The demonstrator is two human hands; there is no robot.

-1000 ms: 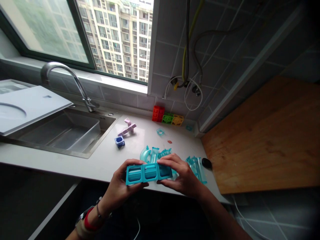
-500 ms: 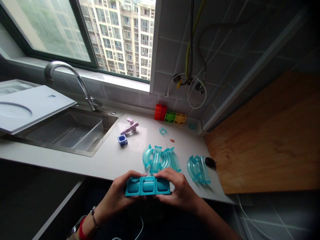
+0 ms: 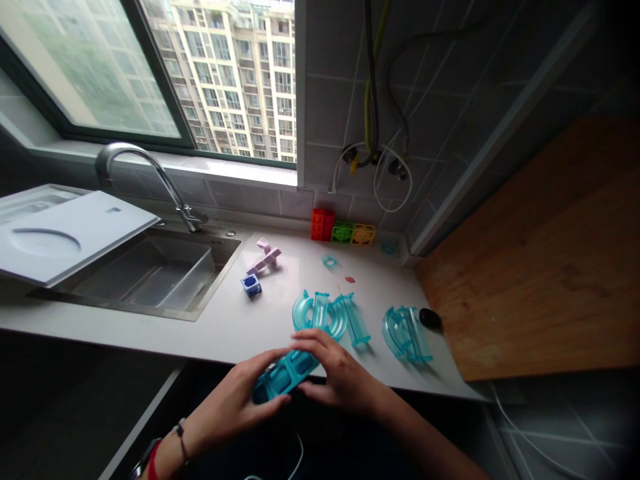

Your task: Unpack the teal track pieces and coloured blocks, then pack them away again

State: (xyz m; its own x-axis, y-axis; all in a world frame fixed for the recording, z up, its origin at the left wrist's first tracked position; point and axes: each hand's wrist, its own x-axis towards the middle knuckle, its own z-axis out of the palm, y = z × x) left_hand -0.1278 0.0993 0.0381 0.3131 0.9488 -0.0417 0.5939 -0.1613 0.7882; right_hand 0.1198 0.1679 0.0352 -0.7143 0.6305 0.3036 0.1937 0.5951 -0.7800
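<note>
Between my hands is a teal row of joined hollow toy blocks (image 3: 286,375), tilted with its right end higher, just in front of the counter edge. My left hand (image 3: 245,393) wraps its left end, thumb and fingers closed on it. My right hand (image 3: 337,373) grips the other end, fingers over the top and thumb below, hiding part of it. Right behind them on the counter lie clear teal curved track pieces (image 3: 305,310) and a straight track piece (image 3: 356,321). Another cluster of clear teal track pieces (image 3: 407,333) sits farther right.
Left on the counter are a blue block (image 3: 251,285) and pink blocks (image 3: 265,260). Red (image 3: 323,225), green (image 3: 343,233) and yellow blocks (image 3: 363,234) stand against the wall. A sink (image 3: 220,287) with a faucet (image 3: 175,190), a black object (image 3: 430,319) and a wooden panel (image 3: 530,267) flank the area.
The teal block row has turned from level to slanted, its right end now raised. My right hand has shifted slightly left and up over it. The camera view has shifted a little.
</note>
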